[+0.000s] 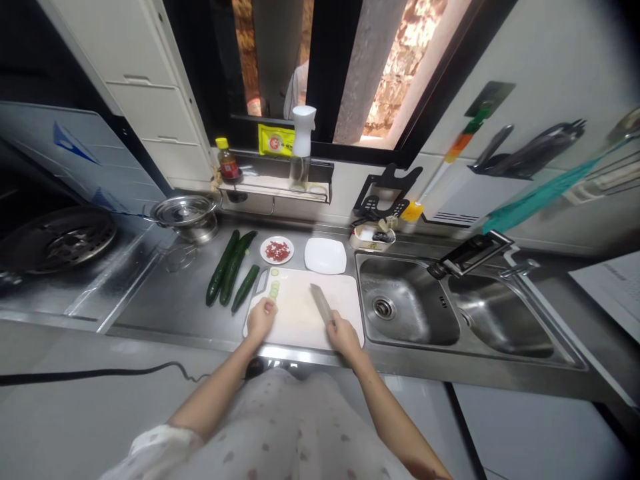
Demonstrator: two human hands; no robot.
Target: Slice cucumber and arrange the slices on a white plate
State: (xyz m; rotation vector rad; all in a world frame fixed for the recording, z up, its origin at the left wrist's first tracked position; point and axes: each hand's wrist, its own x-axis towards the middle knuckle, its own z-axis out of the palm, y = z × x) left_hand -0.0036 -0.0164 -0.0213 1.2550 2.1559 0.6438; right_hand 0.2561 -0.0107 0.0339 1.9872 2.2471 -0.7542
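Note:
A white cutting board (pixel 295 327) lies on the steel counter. My right hand (pixel 345 337) grips a knife (pixel 321 301) by its handle, with the blade angled up and left over the board. At the board's left side, my left hand (pixel 261 319) is closed in a pinch on a cucumber slice at its fingertips. Just beyond those fingers, several pale green cucumber slices (pixel 274 288) lie in a short row. Left of the board are two long whole cucumbers (pixel 234 270) and a shorter cut cucumber piece (pixel 245 289).
Behind the board are a small plate of chopped red pieces (pixel 277 251) and a white square dish (pixel 325 256). A double sink (pixel 407 300) adjoins on the right. Steel pots (pixel 185 212) and a frying pan (pixel 60 240) stand left. A shelf (pixel 275 191) holds bottles.

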